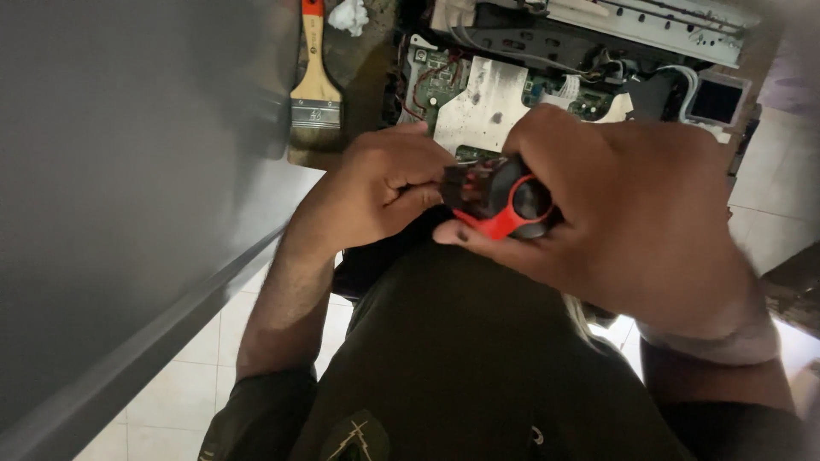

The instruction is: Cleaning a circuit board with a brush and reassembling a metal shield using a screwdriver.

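Note:
My right hand (632,213) grips a small red and black tool (495,198), its fingers wrapped over the top. My left hand (376,183) pinches the tool's black end from the left, fingers closed on it. Both hands hover close together above my dark trousers (461,358). Just beyond them lies an opened device with a bare metal plate (478,102) and green circuit boards (436,72). The tool's tip is hidden between my fingers.
A wooden-handled paintbrush (314,81) lies at the upper left next to a crumpled white tissue (348,15). A large grey panel (128,188) fills the left side. A white chassis with wires (632,34) and a small dark screen (716,101) sit behind. The floor is of pale tiles (184,393).

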